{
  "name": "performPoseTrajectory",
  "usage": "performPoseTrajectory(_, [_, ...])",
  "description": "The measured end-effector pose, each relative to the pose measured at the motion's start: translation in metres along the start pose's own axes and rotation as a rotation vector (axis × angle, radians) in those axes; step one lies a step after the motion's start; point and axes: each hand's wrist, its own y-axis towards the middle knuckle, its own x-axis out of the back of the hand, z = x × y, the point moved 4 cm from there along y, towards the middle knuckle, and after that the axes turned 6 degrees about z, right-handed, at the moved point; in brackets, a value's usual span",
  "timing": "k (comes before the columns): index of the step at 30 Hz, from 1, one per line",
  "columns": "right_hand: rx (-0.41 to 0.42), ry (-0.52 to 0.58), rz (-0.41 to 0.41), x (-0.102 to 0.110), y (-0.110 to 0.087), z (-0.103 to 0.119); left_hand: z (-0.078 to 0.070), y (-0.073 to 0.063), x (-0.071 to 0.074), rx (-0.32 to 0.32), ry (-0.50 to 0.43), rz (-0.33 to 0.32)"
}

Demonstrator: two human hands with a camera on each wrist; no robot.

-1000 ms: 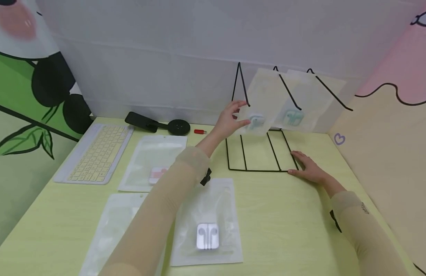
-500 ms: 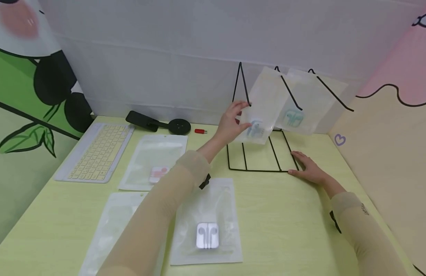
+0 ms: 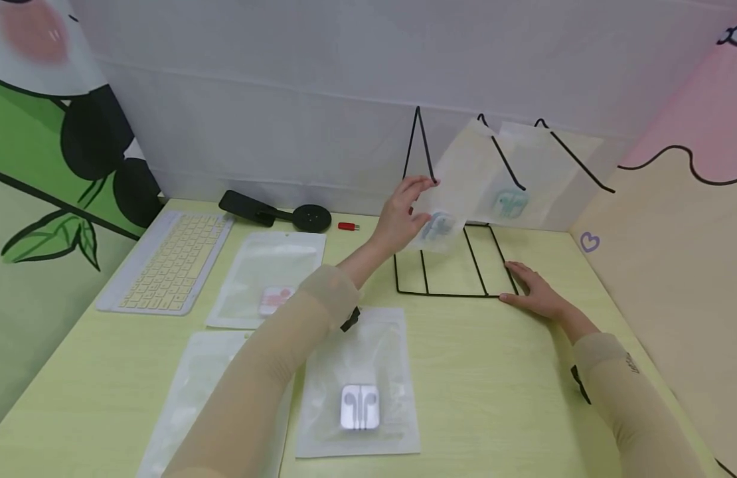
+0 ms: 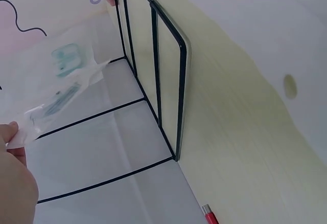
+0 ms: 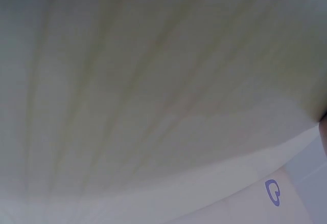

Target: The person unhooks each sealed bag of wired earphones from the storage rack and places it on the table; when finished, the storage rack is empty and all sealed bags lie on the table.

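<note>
Pouch [image 3: 461,176] farther along prong [image 3: 508,163], bag [image 3: 542,162] alongside

Yellowish table [image 3: 482,392]; greyish backdrop [image 3: 285,139]; cartoon left wall [image 3: 28,312]; pink and cream right wall [image 3: 685,285].

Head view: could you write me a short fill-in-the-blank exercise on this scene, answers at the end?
1. The left hand pinches a bag hanging on the ____ one of the wire rack's three hooks.
2. The right hand touches the rack's base, whose wire is ____ in color.
3. The keyboard lies on the ____ side of the table.
4. The number of bags lying flat on the table is ____.

Missing words: middle; black; left; three.
</note>
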Motion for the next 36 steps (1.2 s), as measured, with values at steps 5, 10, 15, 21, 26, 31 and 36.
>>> performPoseTrajectory(5, [0.001, 0.003, 0.0, 0.0, -0.001, 0.0, -0.003, -0.003, 0.002, -0.009, -0.034, -0.022])
performPoseTrajectory(10, [0.003, 0.01, 0.004, 0.0, 0.0, 0.001, -0.003, -0.008, 0.008, 0.018, -0.065, -0.073])
performPoseTrajectory(15, [-0.005, 0.021, 0.008, 0.001, 0.0, 0.002, -0.002, -0.01, 0.014, 0.015, -0.08, -0.107])
performPoseTrajectory(21, [-0.004, 0.028, 0.012, 0.0, -0.001, 0.002, -0.003, -0.01, 0.016, -0.023, -0.108, -0.107])
performPoseTrajectory(26, [-0.007, 0.021, 0.012, 0.0, -0.001, 0.001, -0.008, -0.011, 0.02, -0.053, -0.068, -0.102])
performPoseTrajectory(31, [-0.014, 0.017, 0.012, 0.001, -0.001, 0.002, -0.013, -0.011, 0.023, -0.056, -0.046, -0.086])
performPoseTrajectory(36, [-0.009, 0.024, 0.007, 0.0, -0.002, 0.003, -0.018, -0.011, 0.027, -0.074, -0.035, -0.073])
